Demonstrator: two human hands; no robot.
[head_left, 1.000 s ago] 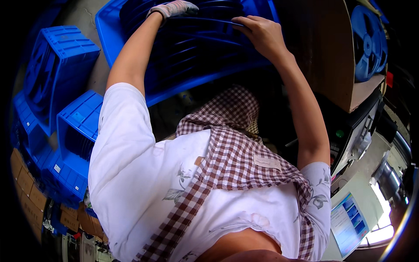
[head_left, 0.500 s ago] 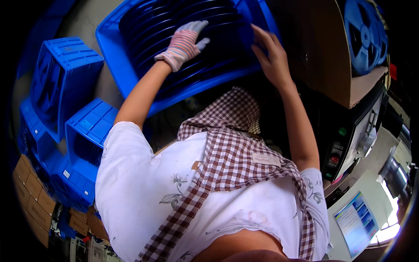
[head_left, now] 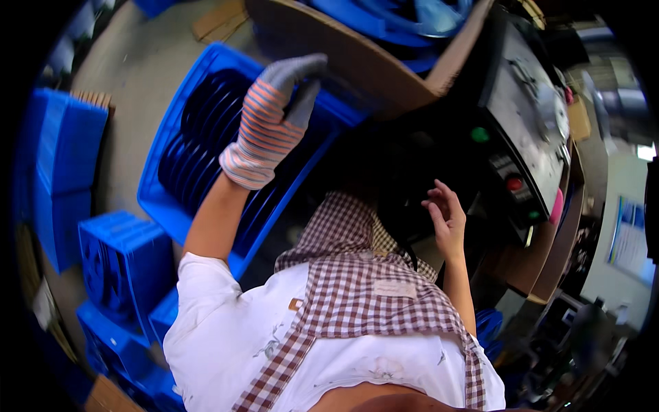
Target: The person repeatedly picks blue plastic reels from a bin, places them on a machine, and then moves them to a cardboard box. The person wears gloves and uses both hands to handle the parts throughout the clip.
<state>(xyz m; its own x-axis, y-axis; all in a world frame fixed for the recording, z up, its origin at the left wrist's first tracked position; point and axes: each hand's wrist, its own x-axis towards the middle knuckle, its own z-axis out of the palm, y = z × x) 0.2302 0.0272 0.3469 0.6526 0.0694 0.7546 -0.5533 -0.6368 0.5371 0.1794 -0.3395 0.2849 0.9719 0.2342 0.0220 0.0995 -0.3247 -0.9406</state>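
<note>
My left hand [head_left: 269, 123], in a striped glove with grey fingertips, is raised over a blue crate [head_left: 152, 196]. Its fingers reach to the right with the thumb apart, and nothing shows in them. Thin dark reels [head_left: 195, 147] stand on edge in rows inside the crate, partly hidden by my left hand and forearm. My bare right hand [head_left: 447, 220] hovers at the right in front of a dark machine [head_left: 532, 117]. Its fingers are loosely bent, the thumb stands off from them, and I see nothing held.
A cardboard box [head_left: 343, 51] with large blue reels [head_left: 391, 24] stands beyond the crate. The machine carries a green button [head_left: 479, 134] and a red button [head_left: 513, 183]. Blue crates [head_left: 134, 264] are stacked at the left. A screen [head_left: 630, 237] glows at the far right.
The view has swung to the right, bringing the machine and cardboard box nearer the middle. My right hand has left the crate's edge and come down closer to my body. My left hand remains above the crate.
</note>
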